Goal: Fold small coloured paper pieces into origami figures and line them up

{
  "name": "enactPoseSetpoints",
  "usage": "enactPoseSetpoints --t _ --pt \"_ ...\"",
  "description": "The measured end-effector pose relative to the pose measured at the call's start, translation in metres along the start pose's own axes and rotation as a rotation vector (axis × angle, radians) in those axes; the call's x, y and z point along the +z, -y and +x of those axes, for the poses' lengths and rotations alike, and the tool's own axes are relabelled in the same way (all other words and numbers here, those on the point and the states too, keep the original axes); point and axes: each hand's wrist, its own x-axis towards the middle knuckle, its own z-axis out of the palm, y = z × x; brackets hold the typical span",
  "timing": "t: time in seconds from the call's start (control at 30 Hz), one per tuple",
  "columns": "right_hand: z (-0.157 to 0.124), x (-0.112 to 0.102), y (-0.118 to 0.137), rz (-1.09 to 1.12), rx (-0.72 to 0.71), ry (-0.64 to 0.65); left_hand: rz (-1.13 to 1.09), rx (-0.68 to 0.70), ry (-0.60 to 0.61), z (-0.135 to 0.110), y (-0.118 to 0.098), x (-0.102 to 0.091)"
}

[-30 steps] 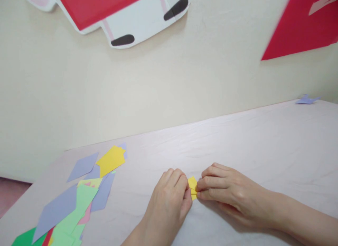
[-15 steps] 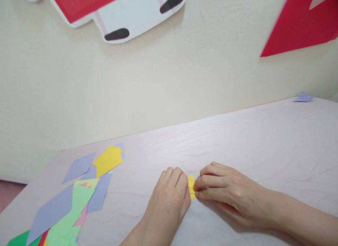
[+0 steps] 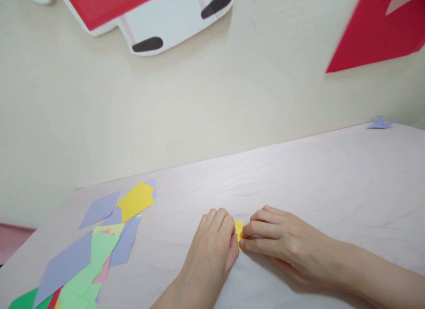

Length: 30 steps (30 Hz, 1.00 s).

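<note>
Head view: both hands closed on one small yellow paper piece, low centre of the counter.
I see the left hand [image 3: 212, 251] and right hand [image 3: 282, 247] meeting fingertip to fingertip, each pinching the yellow paper piece [image 3: 238, 228] low over the pale counter [image 3: 315, 176]. Loose coloured sheets [image 3: 99, 251] lie well apart to the left, and a lilac scrap [image 3: 380, 122] sits far right by the wall.
</note>
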Motion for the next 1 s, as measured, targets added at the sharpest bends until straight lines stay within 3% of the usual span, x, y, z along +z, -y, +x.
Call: enactPoseSetpoints --t 0.53,1.0 --pt "0.000 0.006 -0.001 -0.088 -0.004 0.033 -0.265 -0.072 -0.017 -0.001 0.002 -0.006" --pt "0.003 0.004 0.003 -0.192 -0.013 0.047 -0.353 -0.150 0.034 -0.002 0.001 -0.013"
